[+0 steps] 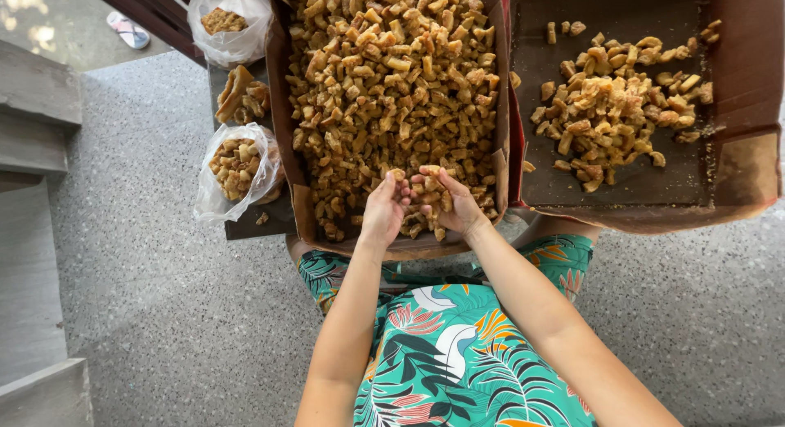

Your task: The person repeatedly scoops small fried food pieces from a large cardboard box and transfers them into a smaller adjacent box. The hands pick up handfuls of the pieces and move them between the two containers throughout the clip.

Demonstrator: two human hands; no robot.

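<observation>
A speckled grey floor (163,312) spreads under me, with pale concrete steps (33,108) off to my left. Across my lap, over my leaf-print dress (450,353), rests a big cardboard box (282,108) heaped with golden-brown fried pieces (392,84). My left hand (385,210) is cupped loosely at the box's near edge, its fingers curled among the pieces. My right hand (448,202) lies just beside it, palm up and half open, cradling a small handful of the same pieces. A second box (752,165) to my right has a thin scatter of pieces over its dark bottom. To my left, on a dark board (245,223), sit two clear plastic bags (237,169) partly filled with the pieces.
</observation>
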